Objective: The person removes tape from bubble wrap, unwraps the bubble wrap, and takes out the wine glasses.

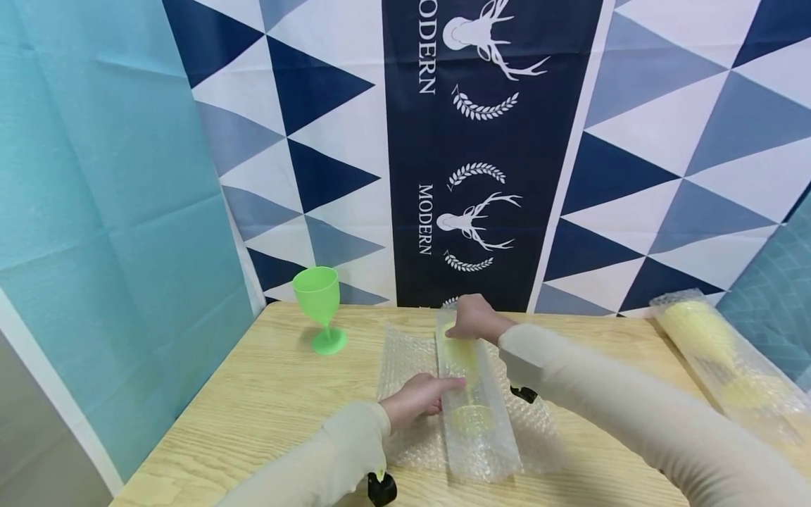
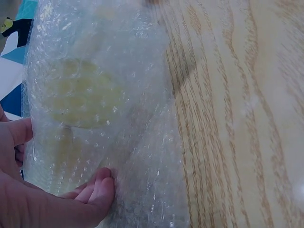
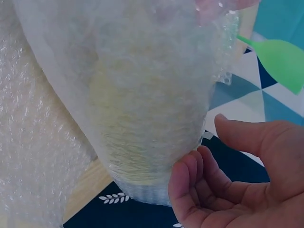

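A yellow goblet (image 1: 472, 419), wrapped in a sleeve of clear bubble wrap, lies with its bowl toward the wall and its base toward me. My left hand (image 1: 418, 400) grips the bundle from its left side, thumb over the stem and fingers lower at the edge. In the left wrist view the round yellow base (image 2: 83, 92) shows through the bubbles. At the bowl end is my right hand (image 1: 474, 318); in the right wrist view its loosely bent fingers (image 3: 190, 178) touch the wrap's edge, with the thumb apart. Under the bundle spreads a loose bubble wrap sheet (image 1: 408, 447).
A bare green goblet (image 1: 318, 296) stands upright at the table's back left. Another bubble-wrapped yellow goblet (image 1: 703, 334) lies along the right side. The wooden table (image 1: 266, 394) meets a patterned cloth (image 1: 345, 162) behind and a teal cloth (image 1: 120, 211) at left.
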`<state>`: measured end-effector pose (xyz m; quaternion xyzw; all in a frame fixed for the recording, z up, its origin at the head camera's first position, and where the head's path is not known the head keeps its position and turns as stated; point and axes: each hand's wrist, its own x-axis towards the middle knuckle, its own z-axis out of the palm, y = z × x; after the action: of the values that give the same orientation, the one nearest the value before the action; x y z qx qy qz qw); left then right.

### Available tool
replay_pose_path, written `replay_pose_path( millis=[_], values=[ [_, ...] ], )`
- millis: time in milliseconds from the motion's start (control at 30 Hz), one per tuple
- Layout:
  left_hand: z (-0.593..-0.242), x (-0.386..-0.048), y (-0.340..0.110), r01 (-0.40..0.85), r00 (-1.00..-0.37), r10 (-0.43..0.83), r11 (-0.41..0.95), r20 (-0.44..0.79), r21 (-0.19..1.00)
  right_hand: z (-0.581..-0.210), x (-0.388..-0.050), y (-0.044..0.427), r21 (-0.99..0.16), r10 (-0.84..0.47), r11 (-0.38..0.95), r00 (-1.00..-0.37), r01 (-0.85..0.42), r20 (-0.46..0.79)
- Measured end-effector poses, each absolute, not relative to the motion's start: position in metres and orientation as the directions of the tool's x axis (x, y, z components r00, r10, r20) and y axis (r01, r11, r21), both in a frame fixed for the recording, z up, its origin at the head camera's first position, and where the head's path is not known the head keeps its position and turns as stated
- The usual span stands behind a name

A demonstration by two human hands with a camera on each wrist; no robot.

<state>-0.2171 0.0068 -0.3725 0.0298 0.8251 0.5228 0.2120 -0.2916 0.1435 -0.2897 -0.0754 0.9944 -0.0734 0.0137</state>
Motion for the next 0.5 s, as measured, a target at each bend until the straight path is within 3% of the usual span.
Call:
replay_pose_path(
  millis=[500],
  values=[
    [-0.3753, -0.2162, 0.0070, -0.165, -0.909, 0.285, 0.423, -0.303, 0.891, -0.2904, -0.2916, 0.1416, -0.071, -0.184, 0.980, -0.983, -0.184, 0.002]
  ],
)
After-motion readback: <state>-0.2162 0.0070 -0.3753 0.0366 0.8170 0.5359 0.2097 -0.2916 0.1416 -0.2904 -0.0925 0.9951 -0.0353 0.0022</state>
